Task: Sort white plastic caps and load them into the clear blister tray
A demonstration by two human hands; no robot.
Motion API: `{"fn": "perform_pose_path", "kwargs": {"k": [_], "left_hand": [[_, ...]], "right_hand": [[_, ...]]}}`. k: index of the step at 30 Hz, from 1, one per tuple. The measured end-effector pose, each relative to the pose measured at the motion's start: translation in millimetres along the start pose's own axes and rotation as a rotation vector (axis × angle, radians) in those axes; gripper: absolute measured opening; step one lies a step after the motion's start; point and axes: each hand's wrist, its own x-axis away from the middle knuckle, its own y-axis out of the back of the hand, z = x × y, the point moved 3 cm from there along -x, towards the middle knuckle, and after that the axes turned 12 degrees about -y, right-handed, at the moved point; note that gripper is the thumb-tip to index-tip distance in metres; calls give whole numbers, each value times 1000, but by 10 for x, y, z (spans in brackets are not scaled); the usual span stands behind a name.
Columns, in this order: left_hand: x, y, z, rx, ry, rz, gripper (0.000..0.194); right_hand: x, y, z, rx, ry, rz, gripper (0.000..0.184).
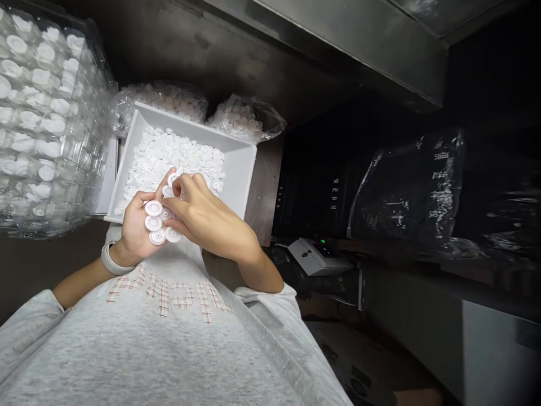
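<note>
Several small white plastic wheels (154, 222), round with raised centres, rest on the palm and fingers of my left hand (136, 228), which is cupped around them. My right hand (207, 217) reaches over that palm with its fingers bent and pinched together on one of the wheels; its own fingers partly cover the grip. Both hands are above the near edge of a white tray (250, 175). A heap of the same kind of small white parts (177, 155) lies inside it. A pale band circles my left wrist.
Stacked clear plastic trays (51, 124) filled with white parts stand at the left. Behind the white tray are clear bags (245, 115) of white pieces. To the right, black plastic wrapping (406, 192) hangs near a small grey device (319, 256) with a green light.
</note>
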Motion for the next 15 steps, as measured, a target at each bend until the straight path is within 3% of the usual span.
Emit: {"fn": "perform_pose_path", "kwargs": {"k": [4,9,15], "left_hand": [[-24,35,13,97,30,-31,58],[-44,61,-11,96,68,-69,54],[-53,134,-39,49,6,-32,58]], "right_hand": [[-53,-8,5,-47,-26,80,25],[-52,-120,-24,-169,-72,22,22],[14,-246,-73,-398,4,-346,19]]}}
